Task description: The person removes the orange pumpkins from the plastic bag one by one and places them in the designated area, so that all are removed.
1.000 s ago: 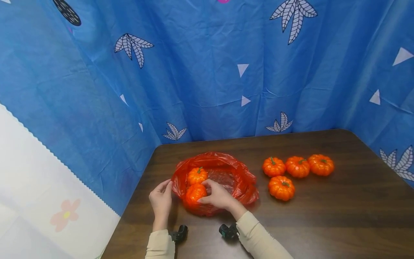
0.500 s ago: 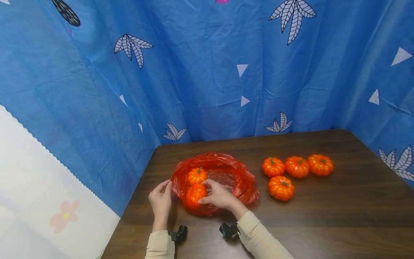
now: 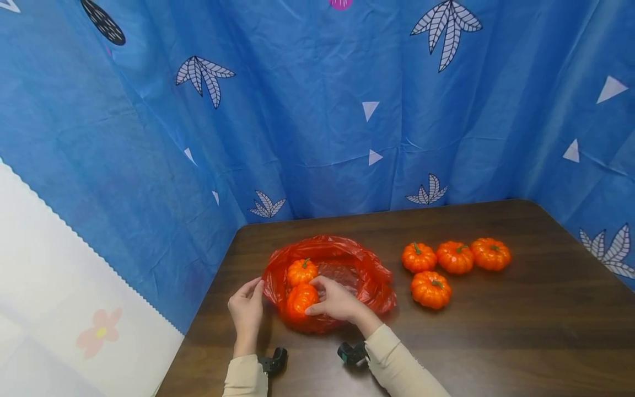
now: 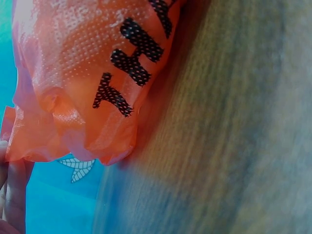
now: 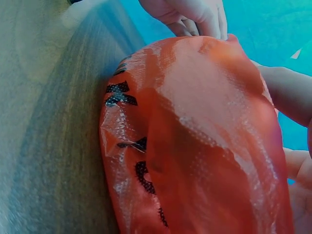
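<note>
A red plastic bag [image 3: 379, 278] lies spread on the table with its mouth facing up. My left hand [image 3: 247, 309] pinches the bag's left rim; the left wrist view shows the bag's wall [image 4: 73, 73] with black lettering. Inside the bag, my right hand [image 3: 339, 303] grips a small orange pumpkin [image 3: 300, 300] between thumb and fingers. Touching it from behind is another orange pumpkin [image 3: 301, 271], with a green stem, also in the bag. In the right wrist view the bag [image 5: 204, 136] hides the pumpkins, and my right fingers [image 5: 290, 92] show past its edge.
Several orange pumpkins stand right of the bag, among them a front one [image 3: 430, 289] and a far right one [image 3: 490, 254]. The dark wooden table [image 3: 496, 331] meets a blue patterned curtain [image 3: 322, 110] at its back. Black wrist cameras sit under both wrists.
Both hands keep their hold in nearly the same place. The head view has shifted very slightly, and the gripped pumpkin looks a little turned.
</note>
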Demonstrator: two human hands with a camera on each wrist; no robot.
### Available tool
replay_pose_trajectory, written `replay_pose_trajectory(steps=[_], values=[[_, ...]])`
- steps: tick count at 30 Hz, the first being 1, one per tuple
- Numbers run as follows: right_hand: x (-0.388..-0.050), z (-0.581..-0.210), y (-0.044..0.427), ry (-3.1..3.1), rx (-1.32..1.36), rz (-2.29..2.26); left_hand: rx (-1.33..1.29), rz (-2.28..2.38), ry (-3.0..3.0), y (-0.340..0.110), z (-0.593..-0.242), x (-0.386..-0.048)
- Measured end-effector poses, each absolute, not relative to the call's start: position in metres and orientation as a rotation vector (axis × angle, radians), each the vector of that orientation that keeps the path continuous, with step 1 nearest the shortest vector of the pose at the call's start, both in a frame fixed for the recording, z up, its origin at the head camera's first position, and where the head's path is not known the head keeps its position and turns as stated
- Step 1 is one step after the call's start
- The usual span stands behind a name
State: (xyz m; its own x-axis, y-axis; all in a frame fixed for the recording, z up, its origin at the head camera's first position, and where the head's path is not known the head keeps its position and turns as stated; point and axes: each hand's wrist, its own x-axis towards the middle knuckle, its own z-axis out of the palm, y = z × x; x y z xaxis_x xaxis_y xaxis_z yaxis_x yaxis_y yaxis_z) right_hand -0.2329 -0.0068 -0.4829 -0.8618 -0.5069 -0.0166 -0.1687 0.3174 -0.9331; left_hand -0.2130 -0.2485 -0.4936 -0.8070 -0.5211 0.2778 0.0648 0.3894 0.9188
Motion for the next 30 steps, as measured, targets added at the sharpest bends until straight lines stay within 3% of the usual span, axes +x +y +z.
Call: replay_pose_trajectory(steps=[30], values=[[-0.2338, -0.4792, 0.0015, 2.321, -0.622, -1.589, 0.398, -1.434, -2.129, -0.2479, -0.4951, -0.2119]])
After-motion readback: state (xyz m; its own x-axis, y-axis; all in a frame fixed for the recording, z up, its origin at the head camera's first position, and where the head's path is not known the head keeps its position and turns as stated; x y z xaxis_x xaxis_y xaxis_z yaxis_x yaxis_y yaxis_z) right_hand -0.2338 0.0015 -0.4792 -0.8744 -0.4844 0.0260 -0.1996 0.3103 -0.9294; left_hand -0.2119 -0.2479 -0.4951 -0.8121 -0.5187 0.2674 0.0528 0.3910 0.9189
